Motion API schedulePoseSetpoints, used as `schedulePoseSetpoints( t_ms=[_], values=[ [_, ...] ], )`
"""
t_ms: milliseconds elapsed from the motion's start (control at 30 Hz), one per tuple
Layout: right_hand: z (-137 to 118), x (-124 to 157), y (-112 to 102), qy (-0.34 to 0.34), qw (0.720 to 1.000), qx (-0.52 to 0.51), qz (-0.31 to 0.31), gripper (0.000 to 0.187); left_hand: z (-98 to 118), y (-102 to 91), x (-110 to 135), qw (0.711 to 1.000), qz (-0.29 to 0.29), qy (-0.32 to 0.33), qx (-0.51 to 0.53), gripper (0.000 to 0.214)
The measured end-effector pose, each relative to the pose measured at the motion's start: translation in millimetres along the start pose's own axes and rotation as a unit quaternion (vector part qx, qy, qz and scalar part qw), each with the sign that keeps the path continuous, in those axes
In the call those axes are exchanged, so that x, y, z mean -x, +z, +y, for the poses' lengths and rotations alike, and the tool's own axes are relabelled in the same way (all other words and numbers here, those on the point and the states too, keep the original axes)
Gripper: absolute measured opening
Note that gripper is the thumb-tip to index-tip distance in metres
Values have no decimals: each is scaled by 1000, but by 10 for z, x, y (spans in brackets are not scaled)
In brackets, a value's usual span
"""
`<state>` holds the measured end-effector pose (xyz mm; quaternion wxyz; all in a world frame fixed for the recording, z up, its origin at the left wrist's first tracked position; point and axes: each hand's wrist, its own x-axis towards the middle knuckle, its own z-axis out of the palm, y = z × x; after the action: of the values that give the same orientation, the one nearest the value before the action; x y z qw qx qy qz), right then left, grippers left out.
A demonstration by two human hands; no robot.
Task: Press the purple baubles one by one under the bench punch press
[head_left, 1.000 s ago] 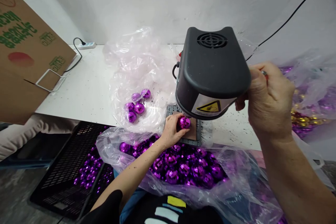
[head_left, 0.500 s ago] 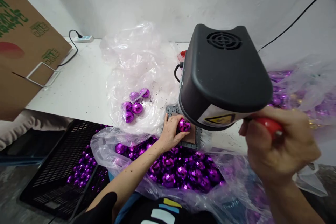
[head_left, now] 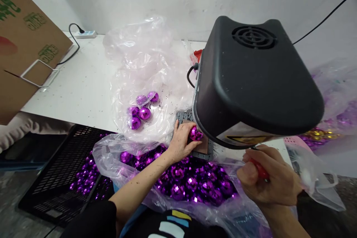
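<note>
My left hand (head_left: 182, 142) holds a shiny purple mirror ball (head_left: 195, 133) between thumb and fingers, over a brown pad (head_left: 203, 145) on a dark grey base plate (head_left: 208, 152). The black housing of a bench press machine (head_left: 259, 81), with a round vent and a warning label, looms above and to the right of the ball. Wrapped round the red handle (head_left: 260, 171) of that machine is my right hand (head_left: 270, 178). Below my left wrist, many purple mirror balls (head_left: 192, 184) fill a clear plastic bag (head_left: 107, 156) at the table's front edge.
On a plastic sheet (head_left: 145, 67) lie several purple balls (head_left: 144, 113). A cardboard box (head_left: 25, 44) and a power strip (head_left: 86, 34) are at the left. Below stands a black crate (head_left: 52, 178) with smaller purple balls. More bagged ornaments (head_left: 320, 137) are at the right.
My right hand has brought the red handle down and toward my body. The machine's black housing appears larger and farther right. My left hand keeps the ball in nearly the same spot.
</note>
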<state>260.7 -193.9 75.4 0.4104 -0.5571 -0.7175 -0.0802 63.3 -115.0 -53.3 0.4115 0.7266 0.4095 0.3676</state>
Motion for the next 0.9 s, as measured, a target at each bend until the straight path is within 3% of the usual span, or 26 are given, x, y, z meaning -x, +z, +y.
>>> schedulePoseSetpoints(
  t_ms=[300, 667, 900],
  values=[
    [57, 1, 97, -81, 996, 27, 33, 8, 8, -8, 4, 999, 8, 14, -46, 54],
    [45, 71, 178, -61, 996, 11, 62, 12, 11, -5, -3, 997, 20, 35, -68, 53],
    [188, 140, 500, -42, 998, 3, 41, 13, 14, -7, 3, 999, 9, 15, -51, 53]
  ],
)
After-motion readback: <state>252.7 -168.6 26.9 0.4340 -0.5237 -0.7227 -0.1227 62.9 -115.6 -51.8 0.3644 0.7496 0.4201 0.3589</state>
